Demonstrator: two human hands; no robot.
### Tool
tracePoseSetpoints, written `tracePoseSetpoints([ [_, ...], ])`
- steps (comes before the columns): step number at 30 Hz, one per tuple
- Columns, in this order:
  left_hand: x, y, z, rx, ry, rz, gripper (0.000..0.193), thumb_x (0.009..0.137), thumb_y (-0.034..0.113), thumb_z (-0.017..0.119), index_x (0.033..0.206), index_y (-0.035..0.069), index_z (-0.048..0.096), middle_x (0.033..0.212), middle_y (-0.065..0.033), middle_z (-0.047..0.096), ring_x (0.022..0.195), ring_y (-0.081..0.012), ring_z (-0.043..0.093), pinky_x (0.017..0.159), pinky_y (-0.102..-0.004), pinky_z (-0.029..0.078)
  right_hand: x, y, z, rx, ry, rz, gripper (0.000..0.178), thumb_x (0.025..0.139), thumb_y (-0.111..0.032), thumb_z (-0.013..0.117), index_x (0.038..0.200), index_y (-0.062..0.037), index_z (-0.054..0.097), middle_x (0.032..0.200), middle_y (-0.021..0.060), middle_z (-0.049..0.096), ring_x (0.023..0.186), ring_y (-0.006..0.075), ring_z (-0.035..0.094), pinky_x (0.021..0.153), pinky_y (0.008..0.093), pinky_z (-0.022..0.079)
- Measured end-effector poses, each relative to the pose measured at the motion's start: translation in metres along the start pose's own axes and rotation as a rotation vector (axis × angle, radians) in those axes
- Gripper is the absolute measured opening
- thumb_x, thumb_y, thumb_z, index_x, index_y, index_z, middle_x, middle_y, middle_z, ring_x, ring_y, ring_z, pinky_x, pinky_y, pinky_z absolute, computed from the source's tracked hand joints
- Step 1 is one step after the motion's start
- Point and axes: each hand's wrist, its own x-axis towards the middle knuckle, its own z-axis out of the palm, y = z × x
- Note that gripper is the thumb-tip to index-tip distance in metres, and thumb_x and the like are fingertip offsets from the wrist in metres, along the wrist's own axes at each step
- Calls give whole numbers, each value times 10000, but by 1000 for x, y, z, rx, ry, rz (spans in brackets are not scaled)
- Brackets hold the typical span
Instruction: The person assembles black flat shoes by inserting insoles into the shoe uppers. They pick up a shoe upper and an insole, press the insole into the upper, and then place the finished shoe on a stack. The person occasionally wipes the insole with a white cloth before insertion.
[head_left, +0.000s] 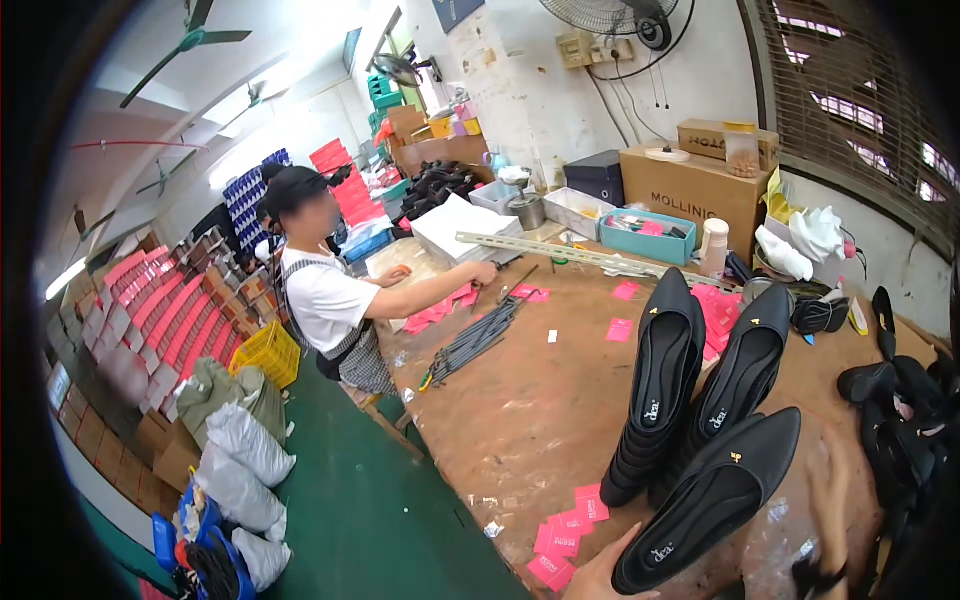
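At the lower edge, my left hand (606,568) is closed round the heel end of a black pointed flat shoe (715,500) with a small gold ornament on its toe. Beyond it rise two stacks of similar nested shoes, a left stack (655,390) and a right stack (735,370), toes pointing away. My right hand (832,480) is smeared by motion over the table's right side, a dark band on its wrist; its fingers cannot be made out. Clear plastic (775,540) lies between it and the held shoe. Loose black shoes (905,410) are heaped to its right.
Pink cards (560,535) lie scattered on the brown table (510,420). Across it, a co-worker (335,270) reaches over dark strips (475,335). A long metal bar (590,255), a teal box (648,235) and a cardboard carton (680,190) stand along the back.
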Motion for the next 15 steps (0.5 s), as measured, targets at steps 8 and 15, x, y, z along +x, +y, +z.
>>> tracePoseSetpoints([
  [8,-2,-43,16,2,87,-6,782,690,252,879,1361,25,547,1139,-197,695,1024,-276,706,865,-354,555,-188,-7,-1,295,-63,585,328,921,-46,594,1228,65,617,1203,150,647,1114,205,601,941,333,488],
  [15,-62,-1,-22,-328,57,-402,698,659,112,912,1252,-61,586,1142,-148,686,1011,-203,657,932,-341,520,-162,-53,-11,292,-99,491,270,951,-131,616,1147,44,677,1131,159,695,1092,237,645,926,354,517],
])
